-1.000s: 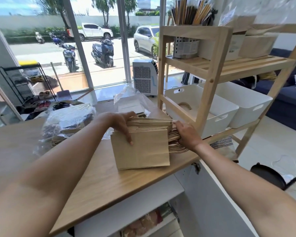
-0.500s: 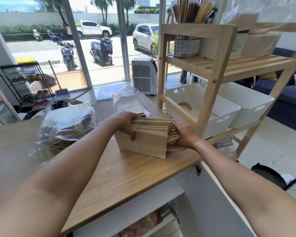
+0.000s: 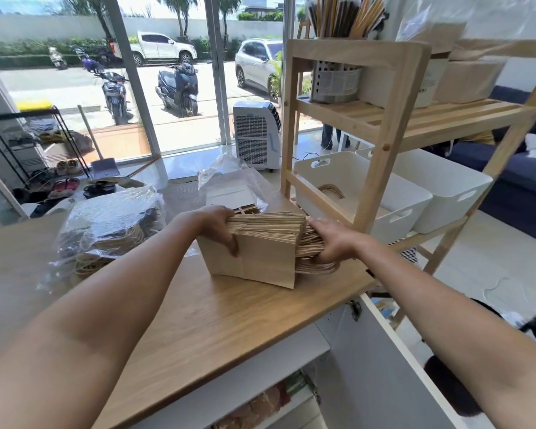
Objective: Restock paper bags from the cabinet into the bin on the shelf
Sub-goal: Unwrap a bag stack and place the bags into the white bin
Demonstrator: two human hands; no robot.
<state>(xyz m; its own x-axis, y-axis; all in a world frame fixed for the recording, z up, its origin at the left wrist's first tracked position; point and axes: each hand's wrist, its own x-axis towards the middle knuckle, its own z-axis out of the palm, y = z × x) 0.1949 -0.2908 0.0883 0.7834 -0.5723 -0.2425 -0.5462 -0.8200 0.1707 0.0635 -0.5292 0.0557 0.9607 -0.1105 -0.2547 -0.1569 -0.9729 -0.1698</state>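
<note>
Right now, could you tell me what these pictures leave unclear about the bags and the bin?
- Head view: how full the near white bin is; the shelf post and the bin's own wall hide most of its inside, and only some handles show.
- Paper bag stack: the count is too fine to tell.
- Right hand: its fingers are buried among the bag handles.
- Wrapped bundle: glare on the plastic blurs its contents.
- The cabinet below is cut off by the bottom edge.

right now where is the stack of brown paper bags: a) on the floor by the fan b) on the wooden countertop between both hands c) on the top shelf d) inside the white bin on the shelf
b: the stack of brown paper bags stands on the wooden countertop, with the left hand and the right hand gripping its two ends.
</note>
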